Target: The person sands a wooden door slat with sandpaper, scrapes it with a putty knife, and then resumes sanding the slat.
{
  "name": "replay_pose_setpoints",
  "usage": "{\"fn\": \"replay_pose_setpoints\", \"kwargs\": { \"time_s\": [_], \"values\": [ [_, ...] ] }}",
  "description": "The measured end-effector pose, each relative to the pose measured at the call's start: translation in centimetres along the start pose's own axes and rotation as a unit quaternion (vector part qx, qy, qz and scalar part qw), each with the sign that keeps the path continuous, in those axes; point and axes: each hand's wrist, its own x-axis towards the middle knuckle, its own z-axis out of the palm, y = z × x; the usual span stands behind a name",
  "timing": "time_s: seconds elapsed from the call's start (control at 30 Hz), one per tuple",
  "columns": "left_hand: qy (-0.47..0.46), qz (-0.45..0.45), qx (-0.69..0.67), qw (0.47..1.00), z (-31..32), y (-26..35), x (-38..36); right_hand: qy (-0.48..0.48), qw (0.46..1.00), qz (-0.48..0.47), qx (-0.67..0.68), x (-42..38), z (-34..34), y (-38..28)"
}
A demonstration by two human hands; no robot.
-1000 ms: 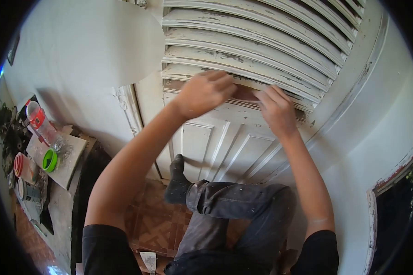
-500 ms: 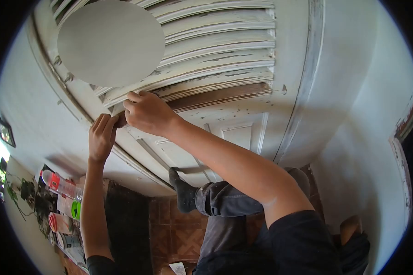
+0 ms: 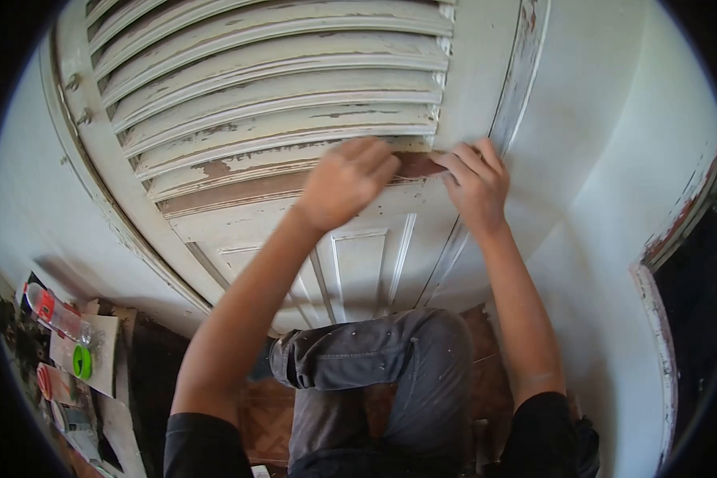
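Your left hand [image 3: 344, 182] and right hand [image 3: 476, 185] press a brown sanding pad [image 3: 417, 165], probably sandpaper, on the louvered door's [image 3: 279, 103] bottom slat; fingers curled closed on it at both ends.

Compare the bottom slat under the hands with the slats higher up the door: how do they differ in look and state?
The bottom slat shows bare brown wood along most of its length; the upper slats keep white paint, only chipped. The left hand and right hand press on the bottom slat; the upper slats are untouched. All run the same way across the door.
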Motion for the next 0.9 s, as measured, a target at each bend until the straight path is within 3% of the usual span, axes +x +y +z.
{"fn": "replay_pose_setpoints", "kwargs": {
  "time_s": [0.2, 0.27, 0.37, 0.67, 0.9],
  "values": [
    [0.072, -0.011, 0.005, 0.997, 2.5, 0.7, 1.1, -0.039, 0.998, -0.009, -0.039, 0.3, -1.2, 0.2],
    [0.057, -0.042, 0.006, 0.997, 1.0, -1.0, -1.4, -0.051, 0.998, -0.034, -0.015, 1.7, 0.2, -1.9],
    [0.093, -0.021, -0.008, 0.995, -2.8, -4.0, -6.3, -0.060, 0.995, -0.071, 0.025, 3.7, 2.5, -6.5],
    [-0.001, -0.106, 0.110, 0.988, -17.8, -11.5, -20.9, -0.032, 0.981, -0.113, 0.156, 10.7, 11.5, -24.4],
    [-0.035, -0.204, 0.131, 0.969, -21.2, -11.6, -23.8, -0.030, 0.974, -0.106, 0.197, 12.7, 14.1, -30.3]
  ]
}}
